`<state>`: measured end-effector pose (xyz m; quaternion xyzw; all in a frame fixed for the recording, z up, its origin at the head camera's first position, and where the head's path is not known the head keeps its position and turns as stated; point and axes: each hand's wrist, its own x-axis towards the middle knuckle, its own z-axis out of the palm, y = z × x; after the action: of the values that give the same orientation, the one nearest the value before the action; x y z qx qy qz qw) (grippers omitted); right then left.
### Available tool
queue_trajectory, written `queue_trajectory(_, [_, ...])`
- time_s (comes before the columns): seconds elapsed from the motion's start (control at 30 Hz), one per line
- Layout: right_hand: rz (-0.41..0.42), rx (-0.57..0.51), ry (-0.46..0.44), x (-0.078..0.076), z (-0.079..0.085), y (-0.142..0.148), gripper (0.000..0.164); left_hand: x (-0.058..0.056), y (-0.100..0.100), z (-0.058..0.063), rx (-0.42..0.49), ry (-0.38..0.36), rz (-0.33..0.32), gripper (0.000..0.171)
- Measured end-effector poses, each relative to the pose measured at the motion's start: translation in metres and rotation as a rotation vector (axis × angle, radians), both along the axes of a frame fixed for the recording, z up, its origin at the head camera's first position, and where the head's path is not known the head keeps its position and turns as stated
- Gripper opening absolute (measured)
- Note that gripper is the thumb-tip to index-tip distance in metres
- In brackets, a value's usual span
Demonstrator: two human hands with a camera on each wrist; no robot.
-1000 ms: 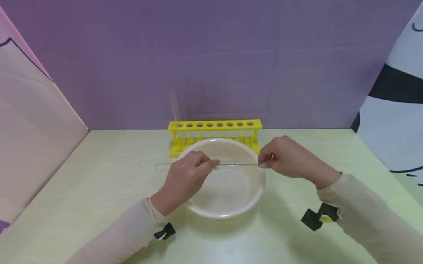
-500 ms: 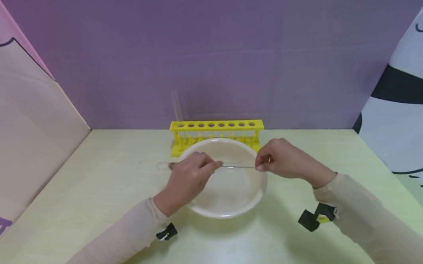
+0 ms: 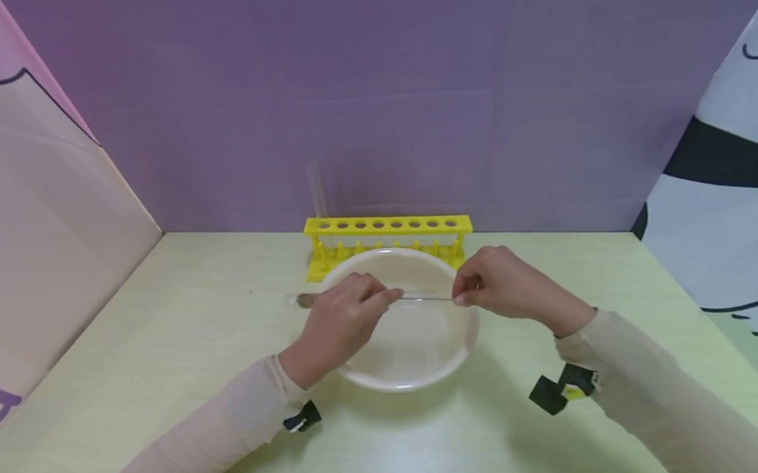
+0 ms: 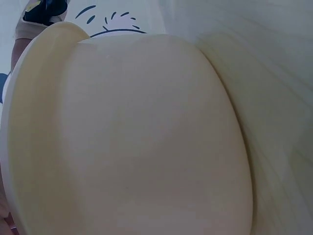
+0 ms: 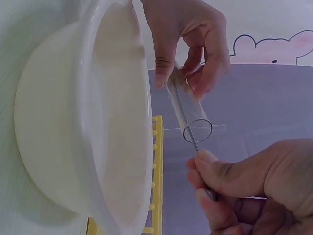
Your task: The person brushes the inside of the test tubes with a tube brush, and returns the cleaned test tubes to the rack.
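Note:
Over the bowl, my left hand [image 3: 345, 320] grips a clear glass test tube [image 5: 199, 111] that lies nearly level. Its rounded end sticks out left of the hand, and its open mouth faces right. A test tube brush [image 3: 306, 300] is inside, its brown bristles showing near the rounded end. My right hand [image 3: 502, 282] pinches the brush's twisted wire handle [image 5: 196, 146] between thumb and fingers, just outside the tube's mouth. Below both hands stands a white round bowl [image 3: 403, 381]. The left wrist view shows mainly the bowl's outer side [image 4: 146, 122].
Behind the bowl is a yellow test tube rack [image 3: 386, 225] with another clear test tube [image 3: 317, 190] leaning upright at its left end. A purple backdrop [image 3: 387, 87] rises at the back edge of the pale table [image 3: 222, 278].
My right hand has moved left toward the left hand, pushing the brush deeper. The bristles, hidden at first, now show near the tube's rounded end.

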<state>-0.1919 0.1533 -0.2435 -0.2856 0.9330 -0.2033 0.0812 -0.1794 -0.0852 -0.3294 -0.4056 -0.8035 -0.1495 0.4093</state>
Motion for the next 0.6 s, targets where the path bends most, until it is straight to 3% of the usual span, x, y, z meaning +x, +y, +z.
queue_trajectory(0.6, [0.031, -0.007, 0.016, -0.0005, -0.0020, -0.0069, 0.004, 0.0020, 0.0033, 0.0012, -0.010, 0.024, 0.023, 0.019])
